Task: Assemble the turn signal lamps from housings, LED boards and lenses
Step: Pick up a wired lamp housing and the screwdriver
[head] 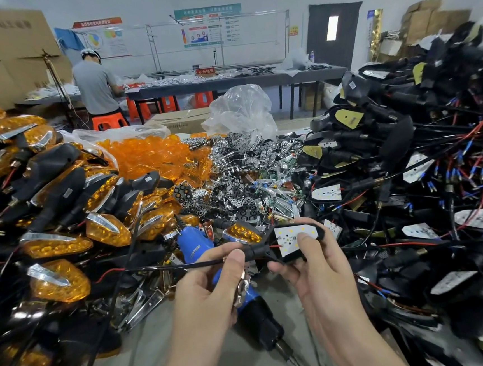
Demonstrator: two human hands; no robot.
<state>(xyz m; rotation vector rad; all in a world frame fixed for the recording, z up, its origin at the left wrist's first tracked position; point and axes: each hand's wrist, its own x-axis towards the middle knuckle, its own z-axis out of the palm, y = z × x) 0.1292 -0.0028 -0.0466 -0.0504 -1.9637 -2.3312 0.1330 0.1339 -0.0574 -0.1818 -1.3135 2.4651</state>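
Your left hand pinches a thin black cable between thumb and forefinger, right where it enters a matte black housing. Your right hand cups that housing from below. Its fingers curl round the shell and its thumb lies flat on the board seated inside, a white, wedge-shaped plate dotted with small yellow LEDs. You hold the piece just above the near middle of the table.

Under your hands lies a blue tool with a black end and a slim metal tip. It rests on a narrow strip of smooth grey table, the one stretch of bare surface near you.

Piles hem the strip in:
- To your left are glossy amber lamps with chrome trim.
- Behind them are loose, translucent orange lenses and shiny chrome reflectors.
- To your right is a high, wire-tangled heap of black shells, reaching almost to your right wrist.
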